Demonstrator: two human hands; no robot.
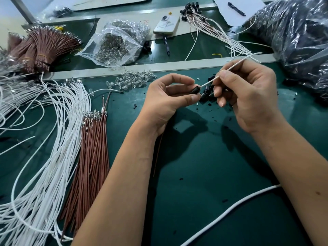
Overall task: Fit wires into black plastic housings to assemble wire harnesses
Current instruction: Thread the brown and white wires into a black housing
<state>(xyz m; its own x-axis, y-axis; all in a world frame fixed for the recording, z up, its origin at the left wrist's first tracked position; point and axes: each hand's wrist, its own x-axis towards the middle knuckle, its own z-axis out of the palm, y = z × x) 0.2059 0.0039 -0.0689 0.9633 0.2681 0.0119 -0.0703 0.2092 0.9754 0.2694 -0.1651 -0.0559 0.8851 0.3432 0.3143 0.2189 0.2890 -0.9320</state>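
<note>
My left hand (166, 98) pinches a small black plastic housing (194, 90) between thumb and fingertips. A brown wire (157, 155) hangs from under that hand down along the wrist. My right hand (248, 96) pinches a white wire (230, 69), whose metal tip meets the housing's end. Several loose black housings (206, 94) lie on the green mat just behind the hands. White wires (53, 139) fan out at the left, with a bundle of brown wires (92, 144) beside them.
Clear bulbs (133, 79) lie scattered along a grey rail, below an open bag of bulbs (115, 45). Finished harnesses (204, 23), a phone (166, 23) and a pen (166, 45) sit behind. A large plastic bag (298, 41) fills the right. A thick white cable (230, 210) crosses the near right.
</note>
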